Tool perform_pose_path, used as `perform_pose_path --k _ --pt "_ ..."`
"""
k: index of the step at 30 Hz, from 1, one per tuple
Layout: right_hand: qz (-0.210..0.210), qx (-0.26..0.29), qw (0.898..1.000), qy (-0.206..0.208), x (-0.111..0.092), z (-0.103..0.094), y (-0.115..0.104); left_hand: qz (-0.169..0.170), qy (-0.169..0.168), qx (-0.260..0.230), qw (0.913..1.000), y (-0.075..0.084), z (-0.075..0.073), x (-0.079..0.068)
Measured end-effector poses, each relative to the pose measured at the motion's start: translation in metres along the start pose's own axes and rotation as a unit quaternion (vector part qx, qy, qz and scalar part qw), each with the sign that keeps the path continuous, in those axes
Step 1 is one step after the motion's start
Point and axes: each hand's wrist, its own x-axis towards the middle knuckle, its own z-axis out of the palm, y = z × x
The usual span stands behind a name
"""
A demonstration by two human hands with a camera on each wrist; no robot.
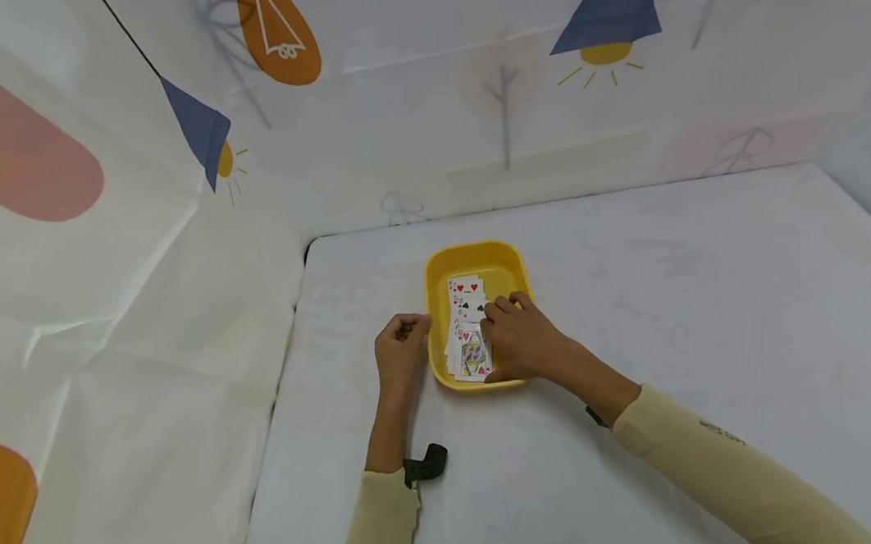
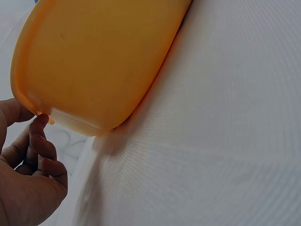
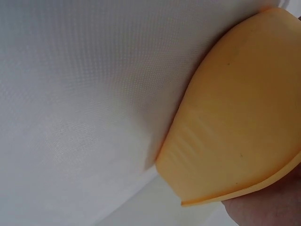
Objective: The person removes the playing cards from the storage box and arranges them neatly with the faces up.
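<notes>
A yellow tray [image 1: 440,369] stands on the white table, holding an overlapping column of playing cards [image 1: 465,307]. The queen of hearts [image 1: 473,354] lies face up at the near end. At the tray's left side, my left hand [image 1: 401,348] pinches the rim between thumb and index finger; the left wrist view shows the other fingers curled below the rim. Reaching in over the right side, my right hand [image 1: 522,337] grips the queen at its right edge, thumb near the bottom corner and fingers near the top. The right wrist view shows mostly the tray's outer wall [image 3: 235,113].
White cloth covers the table [image 1: 673,292]. A printed fabric wall [image 1: 399,142] rises behind the table, and another fabric wall [image 1: 137,361] runs along its left edge. The tray sits near the back edge.
</notes>
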Motion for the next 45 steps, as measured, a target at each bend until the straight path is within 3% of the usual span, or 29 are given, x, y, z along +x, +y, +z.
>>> perform_pose_path --k 12,20,38,45 --pt "0.025 0.068 0.997 -0.009 -0.006 -0.01 0.022 0.019 0.006 0.024 0.9995 0.001 0.006 0.001" --pt "0.025 0.09 0.996 0.0 -0.019 -0.021 0.035 -0.008 -0.001 0.021 0.9997 -0.006 0.005 -0.007" --pt "0.04 0.093 0.995 0.02 -0.029 -0.053 0.07 -0.003 0.002 0.042 0.9991 -0.001 0.002 -0.006" --pt "0.045 0.103 0.993 0.021 -0.035 -0.057 0.085 -0.001 0.0 0.042 0.9991 -0.001 0.002 -0.006"
